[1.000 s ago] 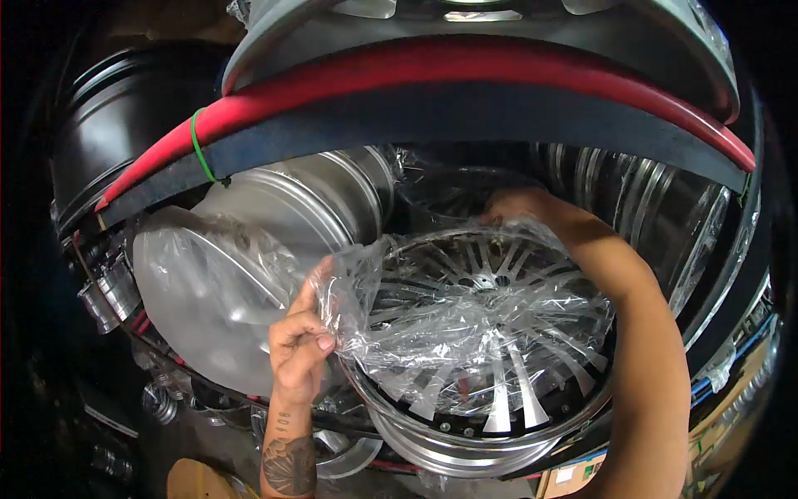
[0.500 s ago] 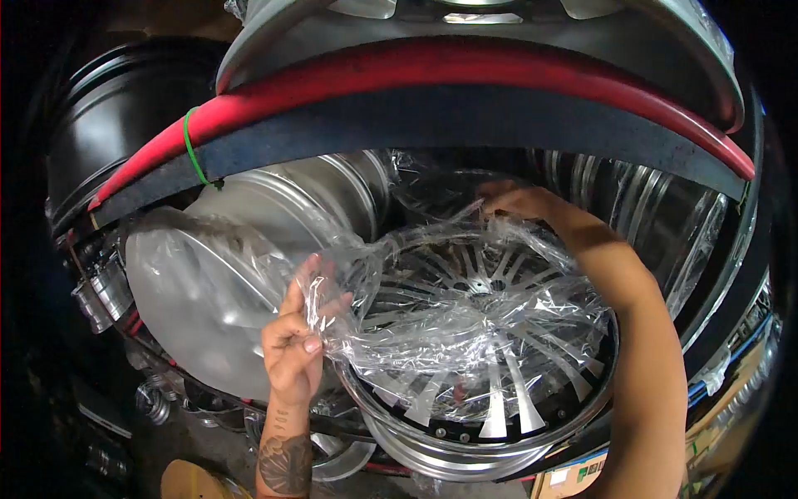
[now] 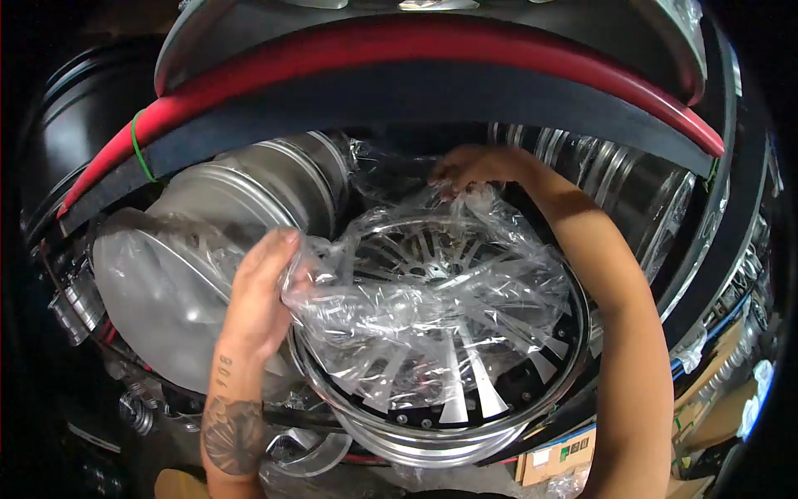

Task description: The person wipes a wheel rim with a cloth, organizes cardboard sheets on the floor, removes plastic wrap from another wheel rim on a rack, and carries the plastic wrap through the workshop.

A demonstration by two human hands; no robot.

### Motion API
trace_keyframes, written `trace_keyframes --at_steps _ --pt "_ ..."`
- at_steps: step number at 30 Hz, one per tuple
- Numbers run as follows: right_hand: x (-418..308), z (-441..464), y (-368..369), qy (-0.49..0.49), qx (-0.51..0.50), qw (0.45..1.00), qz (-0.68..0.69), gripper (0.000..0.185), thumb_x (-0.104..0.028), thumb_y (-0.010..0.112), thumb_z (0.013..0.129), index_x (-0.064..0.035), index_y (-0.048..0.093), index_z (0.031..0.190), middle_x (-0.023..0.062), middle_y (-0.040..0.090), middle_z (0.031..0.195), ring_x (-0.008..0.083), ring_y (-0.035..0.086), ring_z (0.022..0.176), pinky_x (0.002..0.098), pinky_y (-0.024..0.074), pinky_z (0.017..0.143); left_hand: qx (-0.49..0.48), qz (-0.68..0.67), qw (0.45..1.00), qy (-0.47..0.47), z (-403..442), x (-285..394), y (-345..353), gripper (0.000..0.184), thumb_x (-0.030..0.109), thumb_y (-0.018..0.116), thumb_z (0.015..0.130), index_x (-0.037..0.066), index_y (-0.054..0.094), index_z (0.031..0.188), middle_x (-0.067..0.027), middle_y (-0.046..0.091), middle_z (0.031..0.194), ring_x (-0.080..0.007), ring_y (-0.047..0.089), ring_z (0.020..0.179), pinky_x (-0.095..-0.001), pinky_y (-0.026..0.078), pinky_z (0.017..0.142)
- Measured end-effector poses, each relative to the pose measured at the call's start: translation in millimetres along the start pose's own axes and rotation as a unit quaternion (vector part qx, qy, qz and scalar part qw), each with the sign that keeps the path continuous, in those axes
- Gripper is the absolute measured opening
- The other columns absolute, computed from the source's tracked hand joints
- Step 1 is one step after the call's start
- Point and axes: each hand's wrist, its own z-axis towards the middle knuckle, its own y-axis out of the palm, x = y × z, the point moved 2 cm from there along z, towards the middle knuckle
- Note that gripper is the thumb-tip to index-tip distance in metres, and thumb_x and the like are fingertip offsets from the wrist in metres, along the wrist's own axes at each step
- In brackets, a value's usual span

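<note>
A multi-spoke wheel rim (image 3: 465, 389) with black and bright metal faces lies tilted on the rack in front of me. Clear plastic film (image 3: 386, 312) drapes over much of its face. At the near left side of the film, my left hand (image 3: 268, 279) grips a bunched edge, fingers curled around it. Beyond the rim's far edge, my right hand (image 3: 472, 170) has its fingers closed on the film's far part; shadow hides some fingertips.
A red padded bar (image 3: 399, 41) crosses above the wheel, with another rim (image 3: 191, 50) over it. Silver rims (image 3: 158, 308) partly in plastic stand at left; more wrapped rims (image 3: 632, 191) stand at right. A cardboard box (image 3: 557, 459) sits below.
The view has shifted, so things sit further left and a little higher. My left hand has turned and closed more around the film. My right hand still holds the far part.
</note>
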Motion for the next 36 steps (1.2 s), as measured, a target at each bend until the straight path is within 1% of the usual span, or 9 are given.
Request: trace_keyframes --at_steps 6,7,10,15,20,29,33,35,36 --pt "12 7 -8 -0.042 -0.056 0.993 0.095 0.04 -0.019 0.07 0.08 -0.0051 0.068 0.117 0.0054 0.07 0.096 0.0147 0.062 0.084 0.0295 0.0499 0.078 -0.137 0.305 0.942 0.032 27 30 45 0.049 0.032 0.074 0.085 -0.003 0.053 0.112 -0.0087 0.061 0.099 -0.0141 0.059 0.092 -0.0262 0.049 0.079" --pt "3 5 -6 -0.043 -0.057 0.991 0.109 0.038 -0.02 0.071 0.08 -0.0056 0.069 0.115 0.005 0.071 0.095 0.0141 0.062 0.083 0.0295 0.0495 0.077 -0.159 0.374 0.91 0.084 37 30 49 0.073 0.038 0.079 0.079 -0.009 0.046 0.124 -0.0185 0.061 0.112 -0.0237 0.06 0.104 -0.0334 0.047 0.091" --pt "-35 -21 -10 -0.002 -0.035 0.999 0.042 0.034 -0.022 0.07 0.082 -0.005 0.07 0.112 0.0041 0.071 0.092 0.0134 0.062 0.083 0.0285 0.048 0.076 -0.273 0.491 0.827 -0.03 36 40 87 0.081 0.039 0.083 0.073 -0.005 0.046 0.129 -0.0175 0.057 0.12 -0.0254 0.056 0.112 -0.0322 0.042 0.097" --pt "-27 -17 -2 -0.149 -0.024 0.984 0.093 0.032 -0.024 0.068 0.084 -0.0031 0.069 0.108 0.0044 0.069 0.093 0.0147 0.062 0.087 0.0282 0.0467 0.081 -0.321 0.698 0.637 0.059 70 13 106 0.116 0.031 0.09 0.056 -0.007 0.023 0.143 -0.0358 0.052 0.129 -0.0423 0.054 0.122 -0.0412 0.042 0.103" --pt "-35 -37 13 -0.133 0.015 0.976 0.172 0.045 -0.02 0.068 0.084 0.0019 0.059 0.123 0.009 0.068 0.101 0.0168 0.062 0.093 0.0305 0.046 0.088 -0.243 0.756 0.595 0.121 114 -28 112 0.099 0.023 0.087 0.06 -0.012 0.035 0.136 -0.0331 0.061 0.116 -0.04 0.06 0.115 -0.0414 0.049 0.094" --pt "-66 -68 42 -0.147 0.098 0.938 0.3 0.091 -0.03 0.079 0.081 0.0026 0.028 0.148 0.0196 0.053 0.136 0.0265 0.049 0.13 0.0369 0.0342 0.112 -0.222 0.725 0.652 0.002 141 -18 116 0.035 0.022 0.066 0.081 -0.004 0.068 0.104 -0.0181 0.069 0.093 -0.0258 0.067 0.082 -0.0363 0.054 0.071" --pt "-88 -71 59 -0.075 0.177 0.963 0.188 0.127 -0.056 0.087 0.06 0.0039 0.022 0.151 0.0277 0.035 0.15 0.0359 0.03 0.143 0.0392 0.025 0.118 -0.368 0.654 0.602 0.272 157 -27 102 0.028 0.014 0.054 0.088 -0.005 0.068 0.103 -0.0176 0.07 0.092 -0.0285 0.067 0.083 -0.0395 0.052 0.068" --pt "-90 -67 73 -0.077 0.219 0.951 0.204 0.092 -0.041 0.085 0.066 0.0038 0.047 0.137 0.0234 0.054 0.135 0.0322 0.051 0.127 0.0371 0.0392 0.107 -0.337 0.581 0.71 0.212 126 -15 109 0.031 0.017 0.053 0.089 -0.006 0.066 0.105 -0.0179 0.068 0.097 -0.0286 0.066 0.089 -0.0392 0.051 0.072" --pt "-96 -66 75 -0.071 0.199 0.946 0.244 0.078 -0.034 0.083 0.069 0.0036 0.055 0.131 0.021 0.062 0.127 0.03 0.059 0.119 0.0358 0.0441 0.101 -0.27 0.466 0.84 0.064 142 -43 119 0.034 0.021 0.055 0.088 -0.006 0.064 0.107 -0.0179 0.067 0.098 -0.028 0.065 0.091 -0.0387 0.05 0.073"
